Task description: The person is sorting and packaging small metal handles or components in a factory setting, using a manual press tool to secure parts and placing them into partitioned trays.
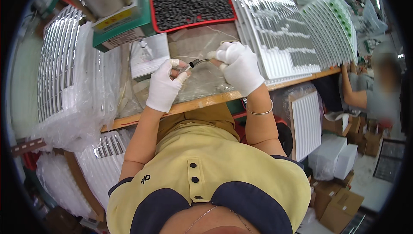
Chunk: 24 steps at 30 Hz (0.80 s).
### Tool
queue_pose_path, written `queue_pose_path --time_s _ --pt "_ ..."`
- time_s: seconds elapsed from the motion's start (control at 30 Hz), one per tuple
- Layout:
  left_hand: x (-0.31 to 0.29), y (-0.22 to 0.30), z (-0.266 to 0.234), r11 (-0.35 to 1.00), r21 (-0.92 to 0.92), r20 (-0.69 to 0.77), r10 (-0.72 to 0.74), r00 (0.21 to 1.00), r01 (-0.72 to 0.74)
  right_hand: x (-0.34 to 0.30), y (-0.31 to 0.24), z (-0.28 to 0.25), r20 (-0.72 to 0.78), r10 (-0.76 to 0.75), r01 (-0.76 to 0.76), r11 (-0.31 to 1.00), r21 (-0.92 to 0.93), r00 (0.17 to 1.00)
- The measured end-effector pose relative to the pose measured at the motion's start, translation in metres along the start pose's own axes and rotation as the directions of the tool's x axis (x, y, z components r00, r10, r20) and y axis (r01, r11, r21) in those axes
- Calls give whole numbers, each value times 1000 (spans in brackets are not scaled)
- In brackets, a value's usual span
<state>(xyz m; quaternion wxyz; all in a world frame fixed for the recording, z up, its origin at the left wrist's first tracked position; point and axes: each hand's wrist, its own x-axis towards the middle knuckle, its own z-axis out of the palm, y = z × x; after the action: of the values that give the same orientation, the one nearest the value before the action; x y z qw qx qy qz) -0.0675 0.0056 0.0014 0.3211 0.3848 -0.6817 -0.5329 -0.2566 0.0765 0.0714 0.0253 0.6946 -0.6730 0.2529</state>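
Observation:
My left hand (pixel 164 87), in a white glove with bare fingertips, is closed on a small silvery tube (pixel 185 68). At the tube's right end sits a small black piece (pixel 192 64). My right hand (pixel 241 68), also gloved, pinches a thin silvery piece (pixel 204 60) that meets the black piece between both hands. Whether the thin piece runs inside it, I cannot tell. Both hands are held over the near part of the workbench (pixel 200 81). Just beyond my left hand, a small clear bottle (pixel 145 51) stands on a white flat box (pixel 160 47).
Beyond my hands lies a red tray (pixel 195 24) heaped with small black pieces (pixel 189 0). Ribbed white trays holding shiny tubes stand at right (pixel 275 27) and left (pixel 60 62). A green box (pixel 124 37) is at back left. Another person (pixel 365 92) works far right.

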Motion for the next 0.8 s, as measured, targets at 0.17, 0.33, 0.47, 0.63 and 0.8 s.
queue_pose_path --time_s 0.17,0.33,0.47,0.63,0.8 --pt "-4 4 25 998 57 32 -3 999 1 -19 3 -15 106 -21 57 932 -357 994" --pt "-7 7 46 989 91 84 110 990 -117 -34 -2 -24 156 22 46 908 -416 987" --pt "-9 1 55 988 47 86 145 986 -149 -45 2 -32 199 149 -72 935 -348 969" --pt "-6 -7 24 785 -561 245 -145 959 262 -73 57 -66 -273 490 -512 859 -12 828" --pt "-5 -11 25 956 -291 133 -7 991 46 -79 127 -86 -231 850 -853 378 -361 474"
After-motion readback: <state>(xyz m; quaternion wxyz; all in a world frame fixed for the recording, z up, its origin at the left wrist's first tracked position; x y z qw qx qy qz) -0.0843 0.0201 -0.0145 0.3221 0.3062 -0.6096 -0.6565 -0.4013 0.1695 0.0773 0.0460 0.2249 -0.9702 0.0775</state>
